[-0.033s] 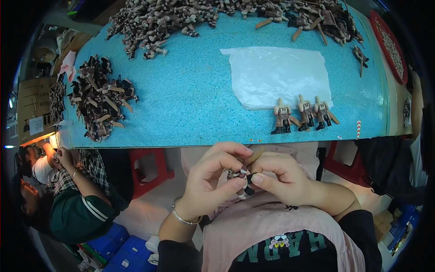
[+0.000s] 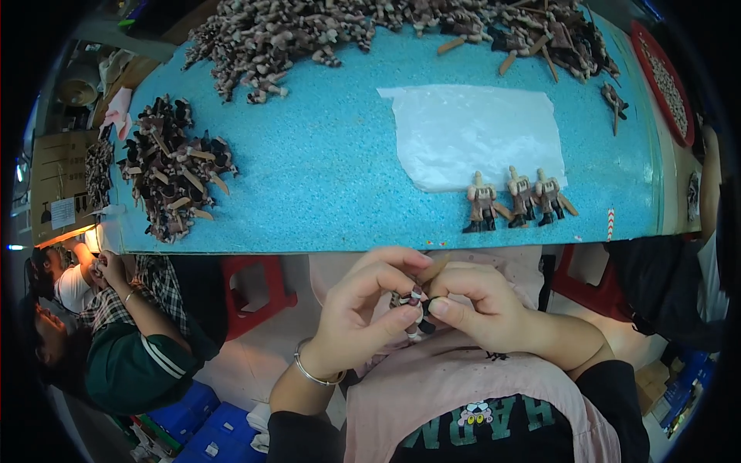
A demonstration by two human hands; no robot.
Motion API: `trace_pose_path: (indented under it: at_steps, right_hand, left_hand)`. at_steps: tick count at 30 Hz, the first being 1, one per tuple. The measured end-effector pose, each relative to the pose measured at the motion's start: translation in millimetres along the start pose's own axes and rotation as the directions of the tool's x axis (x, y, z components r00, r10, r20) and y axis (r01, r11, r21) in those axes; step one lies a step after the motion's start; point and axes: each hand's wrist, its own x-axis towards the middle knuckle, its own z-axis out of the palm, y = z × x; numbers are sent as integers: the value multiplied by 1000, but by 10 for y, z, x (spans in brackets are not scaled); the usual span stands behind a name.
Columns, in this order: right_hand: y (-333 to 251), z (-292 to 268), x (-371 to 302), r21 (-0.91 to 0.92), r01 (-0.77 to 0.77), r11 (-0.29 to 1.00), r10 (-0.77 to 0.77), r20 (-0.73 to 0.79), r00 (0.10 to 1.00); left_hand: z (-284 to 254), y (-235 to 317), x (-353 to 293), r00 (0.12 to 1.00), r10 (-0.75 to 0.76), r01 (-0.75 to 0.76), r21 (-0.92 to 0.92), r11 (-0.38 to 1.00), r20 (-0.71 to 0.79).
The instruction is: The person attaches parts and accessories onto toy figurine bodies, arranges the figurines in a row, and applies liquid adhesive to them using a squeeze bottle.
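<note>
Left hand (image 2: 370,305) is pinching a small brown-and-white figure (image 2: 416,295) between thumb and fingers, just off the near edge of the blue table (image 2: 316,170), and a metal bangle (image 2: 316,370) is circling that wrist. Right hand (image 2: 486,305) is meeting it there, thumb and forefinger pinching at the figure's dark side; exactly which part they are gripping, I can't tell. A flat tan piece (image 2: 437,267) is poking up between the two hands. On the table's near edge, right of centre, three similar figures (image 2: 519,194) are resting side by side, touching or just beside a whitish plastic sheet (image 2: 475,135). A dark heap of figures (image 2: 158,166) is sitting toward the table's left end, a bigger, paler heap (image 2: 262,46) is spreading along its far edge, and a red tray (image 2: 641,46) is holding small pale pieces by its right end.
</note>
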Motion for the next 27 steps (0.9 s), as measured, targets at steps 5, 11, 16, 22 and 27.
trace_pose_path:
  at_steps: [5,11,16,22,27]
  right_hand:
    - [-4,105,-13,146,-77,986,84,-44,995]
    - [38,153,-112,-3,-2,1000,2,-117,993]
    - [-51,75,-129,-111,18,994,-22,-35,999]
    - [-68,79,-130,-115,172,978,-181,-70,981]
    - [-257,70,-27,-195,178,965,-196,-77,978]
  left_hand:
    - [156,-119,-39,986,84,-94,-68,993,-145]
    - [297,-190,-77,938,173,-207,-85,975,-300]
    - [93,-127,-40,997,72,-69,-132,989,20]
    - [82,23,13,995,68,-41,-320,946,72]
    - [125,34,0,998,53,-41,-311,949,30]
